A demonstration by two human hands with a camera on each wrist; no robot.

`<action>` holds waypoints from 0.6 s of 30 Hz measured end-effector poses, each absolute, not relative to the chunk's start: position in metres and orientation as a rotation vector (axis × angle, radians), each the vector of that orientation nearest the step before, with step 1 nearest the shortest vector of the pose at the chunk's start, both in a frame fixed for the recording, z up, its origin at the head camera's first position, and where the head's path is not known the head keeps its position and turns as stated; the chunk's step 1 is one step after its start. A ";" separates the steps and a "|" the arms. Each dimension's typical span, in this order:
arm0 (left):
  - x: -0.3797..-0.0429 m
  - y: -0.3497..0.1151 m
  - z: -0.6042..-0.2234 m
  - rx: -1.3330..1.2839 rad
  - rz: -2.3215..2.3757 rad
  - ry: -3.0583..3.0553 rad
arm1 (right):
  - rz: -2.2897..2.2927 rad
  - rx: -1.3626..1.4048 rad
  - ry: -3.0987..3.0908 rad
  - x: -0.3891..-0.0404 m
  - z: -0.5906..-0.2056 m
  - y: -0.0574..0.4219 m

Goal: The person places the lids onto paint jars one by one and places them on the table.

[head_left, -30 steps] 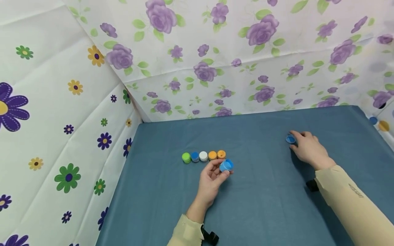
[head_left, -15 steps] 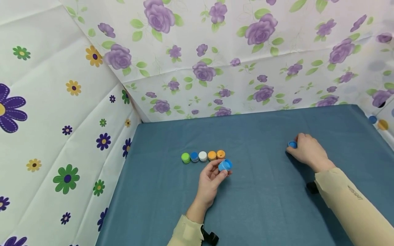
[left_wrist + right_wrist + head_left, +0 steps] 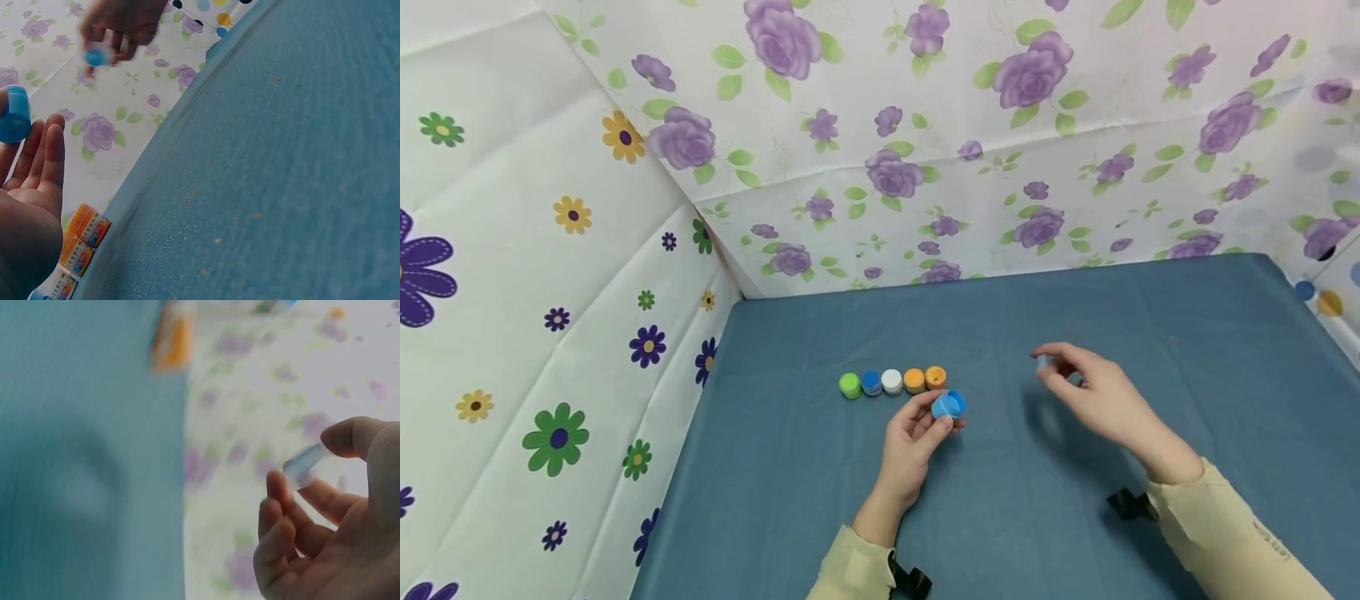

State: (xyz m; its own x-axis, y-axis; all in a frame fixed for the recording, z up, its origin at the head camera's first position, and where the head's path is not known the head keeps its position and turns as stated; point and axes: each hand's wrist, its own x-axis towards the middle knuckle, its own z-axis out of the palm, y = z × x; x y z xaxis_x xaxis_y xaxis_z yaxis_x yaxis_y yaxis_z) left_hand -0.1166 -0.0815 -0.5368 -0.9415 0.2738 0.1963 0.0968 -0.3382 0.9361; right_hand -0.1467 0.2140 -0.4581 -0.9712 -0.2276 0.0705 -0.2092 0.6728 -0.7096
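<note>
My left hand (image 3: 904, 458) pinches a small open blue paint pot (image 3: 948, 405) between thumb and fingers, its mouth tipped toward the right. In the left wrist view that blue pot (image 3: 15, 115) shows at the left edge. Off to the right, my right hand (image 3: 1105, 400) is raised over the table and pinches a small round lid (image 3: 1043, 362) by its edge. The right wrist view shows the lid (image 3: 304, 461) edge-on and pale, between thumb and fingertips; its blue inner side (image 3: 95, 57) faces the left wrist camera. Pot and lid are well apart.
Behind the left hand, several small pots stand in a row: green (image 3: 850, 385), blue (image 3: 871, 383), white (image 3: 891, 382) and orange (image 3: 913, 381). A blue cloth (image 3: 1030, 517) covers the table. Flowered sheets (image 3: 850, 108) hang at the back and left.
My right hand has picked the blue lid up from the right side of the table and carried it left, toward the pot. The left hand holds the pot nearly still.
</note>
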 end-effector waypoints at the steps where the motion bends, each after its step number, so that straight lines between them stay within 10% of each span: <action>1: -0.116 -0.081 -0.537 0.492 2.433 1.740 | -1.279 -0.371 2.806 -0.142 -0.455 0.207; 18: -0.115 -0.079 -0.537 0.516 2.428 1.711 | -1.845 -0.351 2.324 -0.111 -0.460 0.138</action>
